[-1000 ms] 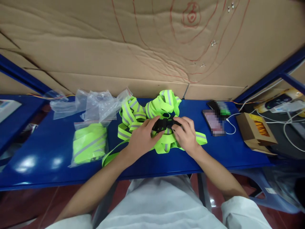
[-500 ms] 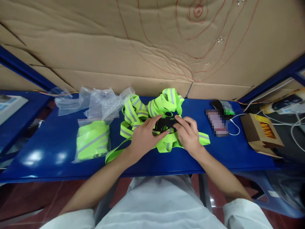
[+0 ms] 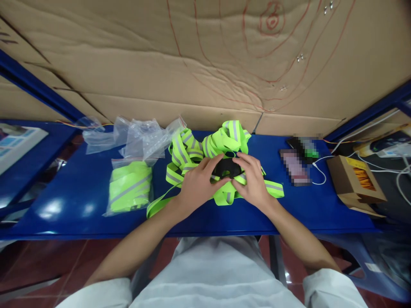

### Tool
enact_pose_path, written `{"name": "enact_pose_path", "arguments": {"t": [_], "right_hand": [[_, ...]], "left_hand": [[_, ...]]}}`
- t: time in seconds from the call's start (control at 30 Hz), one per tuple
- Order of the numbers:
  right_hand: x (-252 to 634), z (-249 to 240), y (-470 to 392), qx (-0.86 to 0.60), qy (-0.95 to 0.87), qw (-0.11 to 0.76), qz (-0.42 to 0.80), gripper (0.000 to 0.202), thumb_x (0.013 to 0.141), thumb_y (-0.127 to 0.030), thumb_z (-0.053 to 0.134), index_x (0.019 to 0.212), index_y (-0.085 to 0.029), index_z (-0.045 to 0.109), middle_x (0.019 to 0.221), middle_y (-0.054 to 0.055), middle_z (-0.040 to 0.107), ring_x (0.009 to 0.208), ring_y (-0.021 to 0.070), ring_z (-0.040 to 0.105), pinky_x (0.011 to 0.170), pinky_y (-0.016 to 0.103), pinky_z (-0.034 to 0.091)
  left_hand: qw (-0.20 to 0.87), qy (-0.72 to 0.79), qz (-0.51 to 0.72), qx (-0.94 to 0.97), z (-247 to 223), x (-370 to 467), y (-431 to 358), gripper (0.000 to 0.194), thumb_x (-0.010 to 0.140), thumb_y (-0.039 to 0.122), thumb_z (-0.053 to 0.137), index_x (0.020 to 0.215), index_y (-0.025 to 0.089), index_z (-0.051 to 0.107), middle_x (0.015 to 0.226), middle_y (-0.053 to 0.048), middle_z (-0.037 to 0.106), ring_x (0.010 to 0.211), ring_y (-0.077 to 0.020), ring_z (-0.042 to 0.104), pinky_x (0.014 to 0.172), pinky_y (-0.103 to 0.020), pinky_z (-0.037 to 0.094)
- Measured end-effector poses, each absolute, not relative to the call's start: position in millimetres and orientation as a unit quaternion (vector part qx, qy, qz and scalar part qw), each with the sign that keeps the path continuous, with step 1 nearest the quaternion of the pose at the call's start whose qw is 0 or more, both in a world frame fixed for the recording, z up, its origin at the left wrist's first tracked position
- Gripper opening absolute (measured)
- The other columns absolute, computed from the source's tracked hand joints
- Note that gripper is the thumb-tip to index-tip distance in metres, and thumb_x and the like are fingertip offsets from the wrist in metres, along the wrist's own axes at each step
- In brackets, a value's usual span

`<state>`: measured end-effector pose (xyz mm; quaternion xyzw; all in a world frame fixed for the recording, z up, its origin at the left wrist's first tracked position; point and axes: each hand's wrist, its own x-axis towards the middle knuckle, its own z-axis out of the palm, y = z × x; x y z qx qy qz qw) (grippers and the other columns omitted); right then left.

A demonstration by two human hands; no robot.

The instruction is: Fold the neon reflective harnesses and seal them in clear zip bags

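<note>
Between my two hands is a flat black piece, possibly fabric or a buckle part; its kind is unclear. My left hand grips its left side between thumb and fingers. On the right side, my right hand holds it the same way, fingertips at the top and thumb below. Around and beneath them lies a loose tangle of fluorescent yellow-green reflective straps with grey stripes. One strap end sticks out to the right of my right hand, and a loop curls out beside my left wrist.
Left of the straps lies a clear zip bag of folded yellow-green strapping. Crumpled clear bags are behind it. On the right are a blurred-out phone with a white cable and an open cardboard box. A cardboard wall backs the blue table.
My right fingers have shifted along the black piece, with the thumb now showing below it. The black piece looks more squared and flat. The whole view has moved slightly.
</note>
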<state>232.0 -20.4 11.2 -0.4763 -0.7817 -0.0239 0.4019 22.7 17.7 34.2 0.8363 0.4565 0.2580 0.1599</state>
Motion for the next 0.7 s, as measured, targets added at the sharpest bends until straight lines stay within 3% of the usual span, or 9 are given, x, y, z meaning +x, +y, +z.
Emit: {"name": "enact_pose_path", "arguments": {"t": [0.1, 0.2, 0.33, 0.53, 0.7], "right_hand": [[235.6, 14.1, -19.6, -0.527, -0.737, 0.421, 0.044, 0.067, 0.090, -0.025, 0.069, 0.152, -0.021, 0.043, 0.152, 0.019, 0.055, 0.144, 0.0338, 0.052, 0.115, 0.054, 0.048], [238.6, 16.4, -18.8, -0.560, -0.682, 0.451, 0.137, 0.069, 0.088, -0.032, 0.076, 0.150, -0.022, 0.046, 0.146, 0.016, 0.061, 0.136, 0.0308, 0.059, 0.111, 0.047, 0.052], [240.9, 21.8, -19.3, -0.544, -0.653, 0.488, 0.198, 0.067, 0.084, -0.034, 0.081, 0.144, -0.022, 0.053, 0.144, 0.013, 0.062, 0.134, 0.0287, 0.060, 0.109, 0.042, 0.053], [240.9, 23.0, -20.7, -0.526, -0.655, 0.504, 0.202, 0.072, 0.086, -0.039, 0.079, 0.148, -0.023, 0.047, 0.144, 0.013, 0.060, 0.128, 0.0278, 0.062, 0.111, 0.045, 0.053], [253.1, 31.6, -25.0, -0.454, -0.719, 0.441, 0.286, 0.097, 0.087, -0.064, 0.074, 0.164, -0.028, 0.028, 0.169, 0.012, 0.035, 0.154, 0.0311, 0.040, 0.124, 0.049, 0.041]], "left_hand": [[0.297, 0.379, 0.272, 0.833, 37.4, 17.4, 20.6, 0.094, 0.086, 0.054, 0.079, 0.163, 0.025, 0.033, 0.161, -0.015, 0.049, 0.146, -0.0334, 0.052, 0.120, -0.046, 0.045], [0.450, 0.340, 0.250, 0.787, 37.8, 11.0, 27.9, 0.105, 0.085, 0.053, 0.080, 0.168, 0.030, 0.020, 0.171, -0.012, 0.032, 0.156, -0.0322, 0.039, 0.126, -0.047, 0.039], [0.539, 0.341, 0.257, 0.727, 35.6, 7.3, 38.3, 0.108, 0.083, 0.044, 0.082, 0.168, 0.028, 0.018, 0.160, -0.017, 0.048, 0.144, -0.0319, 0.054, 0.116, -0.047, 0.050], [0.529, 0.349, 0.256, 0.730, 42.1, 12.7, 38.5, 0.083, 0.081, 0.042, 0.083, 0.154, 0.024, 0.049, 0.158, -0.011, 0.053, 0.142, -0.0318, 0.054, 0.123, -0.047, 0.042], [0.544, 0.328, 0.322, 0.702, 40.0, 16.2, 35.9, 0.068, 0.084, 0.042, 0.079, 0.144, 0.019, 0.056, 0.146, -0.010, 0.064, 0.139, -0.0292, 0.058, 0.117, -0.041, 0.048]]}}
